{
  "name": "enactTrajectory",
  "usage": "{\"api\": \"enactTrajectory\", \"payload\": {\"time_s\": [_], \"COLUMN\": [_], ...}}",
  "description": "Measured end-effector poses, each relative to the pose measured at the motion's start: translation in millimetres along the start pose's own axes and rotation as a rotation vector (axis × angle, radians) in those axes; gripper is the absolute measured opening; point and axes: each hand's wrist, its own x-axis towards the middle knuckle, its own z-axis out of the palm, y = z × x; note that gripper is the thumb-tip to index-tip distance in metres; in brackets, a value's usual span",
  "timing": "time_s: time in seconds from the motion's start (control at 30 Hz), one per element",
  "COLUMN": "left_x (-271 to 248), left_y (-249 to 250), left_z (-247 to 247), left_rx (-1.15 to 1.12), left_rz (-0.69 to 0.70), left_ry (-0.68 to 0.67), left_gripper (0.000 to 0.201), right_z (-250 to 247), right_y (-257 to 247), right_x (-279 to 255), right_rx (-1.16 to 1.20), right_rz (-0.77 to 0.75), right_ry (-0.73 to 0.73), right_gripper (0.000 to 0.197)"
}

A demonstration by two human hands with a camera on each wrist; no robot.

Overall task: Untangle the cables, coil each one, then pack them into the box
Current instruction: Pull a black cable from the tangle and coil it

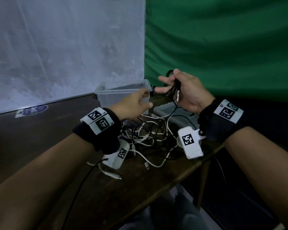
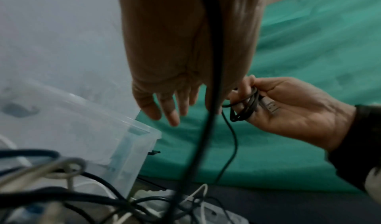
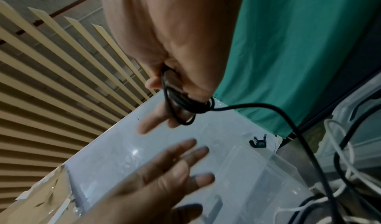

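Observation:
My right hand [image 1: 176, 87] holds a partly coiled black cable [image 1: 172, 90] looped round its fingers, with the thumb pressing on the loops. The cable's silver USB plug [image 1: 178, 97] lies against the palm, and its loose end hangs down to the tangle of black and white cables [image 1: 148, 135] on the table. My left hand [image 1: 140, 102] hovers open with straight fingers, holding nothing, in front of the clear plastic box [image 1: 106, 95]. The left wrist view shows the coil [image 2: 245, 107] on my right hand [image 2: 288, 107]. In the right wrist view the coil [image 3: 181, 108] hangs above the box [image 3: 257, 170].
A grey lid [image 1: 166, 110] lies flat right of the box, under some cables. The dark wooden table [image 1: 40, 138] ends close on the right, its edge [image 1: 198, 165] running diagonally. A white backdrop and a green cloth [image 1: 223, 47] stand behind.

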Motion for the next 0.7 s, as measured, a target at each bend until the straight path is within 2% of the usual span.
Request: {"api": "enactTrajectory", "payload": {"time_s": [0.1,0.33,0.37,0.47,0.57,0.7], "left_x": [6.2,4.8,4.6,2.0,-6.9,-16.1], "left_y": [3.8,20.0,19.1,18.1,23.7,20.8], "left_z": [2.5,9.2,10.3,15.9,22.5,21.9], "left_rx": [-0.275,-0.563,-0.553,-0.425,-0.294,-0.093], "left_rz": [0.119,0.246,0.263,0.22,0.177,0.137], "left_ry": [0.099,0.099,0.081,0.028,-0.124,-0.406], "left_gripper": [0.058,0.033,0.031,0.008,0.015,0.019], "right_z": [4.4,6.5,6.6,5.2,4.5,0.2], "right_y": [-3.4,-14.1,-15.2,-15.6,-13.4,-10.5], "right_x": [-7.1,-13.6,-13.3,-8.5,-3.1,3.4], "right_rx": [-0.051,-0.032,-0.012,0.111,0.206,0.018], "right_rz": [0.013,0.025,0.023,0.015,-0.01,-0.105], "right_ry": [-0.089,-0.127,-0.135,-0.128,-0.071,0.106], "right_gripper": [0.033,0.037,0.037,0.037,0.034,0.029]}}
